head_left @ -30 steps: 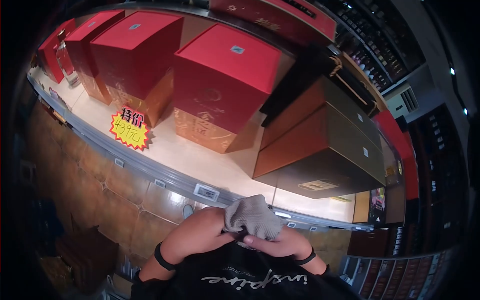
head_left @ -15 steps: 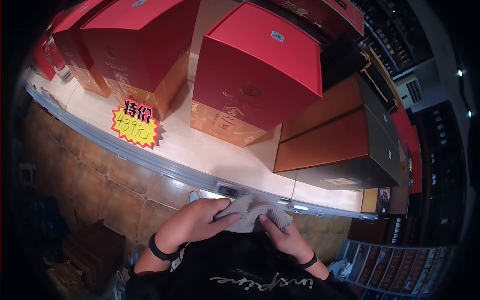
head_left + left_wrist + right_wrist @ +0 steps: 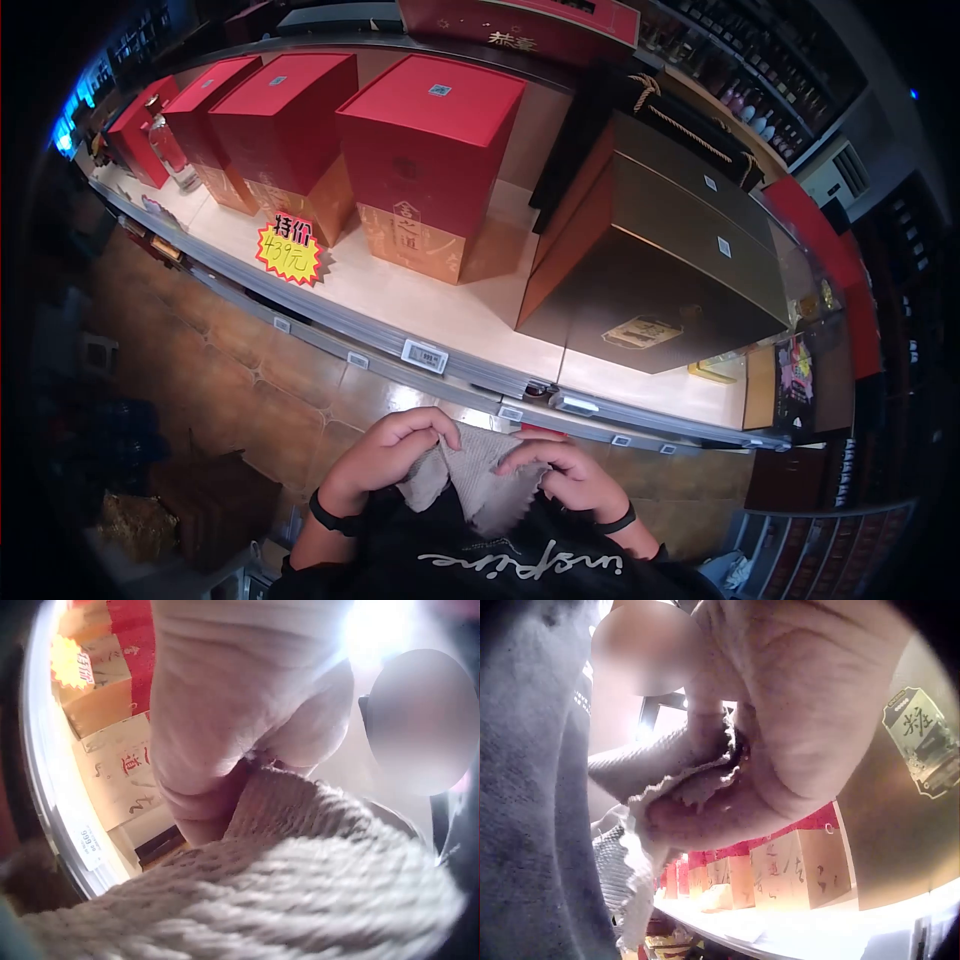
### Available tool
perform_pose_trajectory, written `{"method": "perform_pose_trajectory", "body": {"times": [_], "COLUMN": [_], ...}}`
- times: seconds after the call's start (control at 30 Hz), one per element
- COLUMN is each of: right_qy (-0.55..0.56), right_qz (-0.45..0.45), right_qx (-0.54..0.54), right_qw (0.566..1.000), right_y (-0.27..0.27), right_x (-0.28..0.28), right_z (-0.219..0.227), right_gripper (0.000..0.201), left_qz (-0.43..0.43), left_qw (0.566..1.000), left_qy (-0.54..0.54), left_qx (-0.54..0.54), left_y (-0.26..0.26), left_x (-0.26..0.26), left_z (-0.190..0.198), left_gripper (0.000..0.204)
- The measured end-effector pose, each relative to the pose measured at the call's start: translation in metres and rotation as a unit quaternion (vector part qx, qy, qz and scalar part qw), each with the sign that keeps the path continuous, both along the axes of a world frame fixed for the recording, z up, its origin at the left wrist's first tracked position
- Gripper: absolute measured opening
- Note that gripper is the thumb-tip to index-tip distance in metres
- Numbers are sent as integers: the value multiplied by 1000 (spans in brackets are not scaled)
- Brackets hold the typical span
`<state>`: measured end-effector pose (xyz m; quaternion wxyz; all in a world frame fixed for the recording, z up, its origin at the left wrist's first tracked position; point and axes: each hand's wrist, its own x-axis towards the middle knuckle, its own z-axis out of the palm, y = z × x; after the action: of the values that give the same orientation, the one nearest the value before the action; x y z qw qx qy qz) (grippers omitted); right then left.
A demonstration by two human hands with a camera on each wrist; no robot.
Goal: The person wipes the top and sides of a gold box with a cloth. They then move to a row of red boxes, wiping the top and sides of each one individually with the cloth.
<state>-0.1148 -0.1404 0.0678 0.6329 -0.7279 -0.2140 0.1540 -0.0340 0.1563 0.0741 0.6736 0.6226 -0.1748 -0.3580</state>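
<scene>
A grey ribbed cloth point(image 3: 488, 470) with a ragged edge hangs folded between both hands, in front of the black shirt. My left hand point(image 3: 395, 448) pinches its upper left part with curled fingers. On the other side my right hand point(image 3: 578, 478) grips it, fingers bent over the top. Close up in the left wrist view, the cloth point(image 3: 300, 877) runs from between thumb and fingers and fills the lower part. The right wrist view has a frayed fold of the cloth point(image 3: 682, 761) caught between thumb and fingers.
Beyond the hands runs a pale shelf point(image 3: 380, 307) with a metal front edge. It bears several red-and-gold boxes point(image 3: 425, 170), a large brown box point(image 3: 655, 265), a glass bottle point(image 3: 172, 150) and a yellow price sign point(image 3: 288, 250). Tiled floor point(image 3: 240, 375) lies below the shelf.
The cloth was bunched over both hands; now it hangs down between them, its lower corner toward the shirt. The head view has shifted, showing more of the shelf.
</scene>
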Motion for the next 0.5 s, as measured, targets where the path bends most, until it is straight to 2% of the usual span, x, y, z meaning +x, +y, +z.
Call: {"method": "perform_pose_trajectory", "body": {"times": [0.07,0.1,0.2,0.23,0.27,0.33,0.37,0.47,0.5], "right_qy": [40,55,115,117,89,27,-15,-136,-88], "right_qz": [-2,11,-125,-106,-85,-42,24,-50,-75], "right_qx": [15,19,150,128,85,-2,-78,-14,33], "right_qw": [999,998,974,979,989,999,997,989,993], "right_y": [-2,-5,20,21,21,23,16,25,25], "right_x": [-4,-6,-19,-17,-16,-9,1,6,6], "right_z": [9,7,8,4,-2,-10,-9,-3,0], "right_gripper": [59,53,48,55,56,58,49,35,26], "left_qz": [19,39,78,76,73,98,110,134,114], "left_qw": [998,998,994,991,987,987,986,988,989], "left_qy": [-34,-37,-79,-110,-142,-129,-123,-68,-88], "left_qx": [-39,-28,8,22,35,-3,-22,-45,-29], "left_y": [2,2,1,1,0,-9,-13,-12,-11], "left_x": [-11,-19,-39,-45,-50,-57,-59,-56,-51], "left_z": [-13,-9,7,11,16,30,35,30,23], "left_gripper": [18,16,16,21,26,36,41,58,59]}}
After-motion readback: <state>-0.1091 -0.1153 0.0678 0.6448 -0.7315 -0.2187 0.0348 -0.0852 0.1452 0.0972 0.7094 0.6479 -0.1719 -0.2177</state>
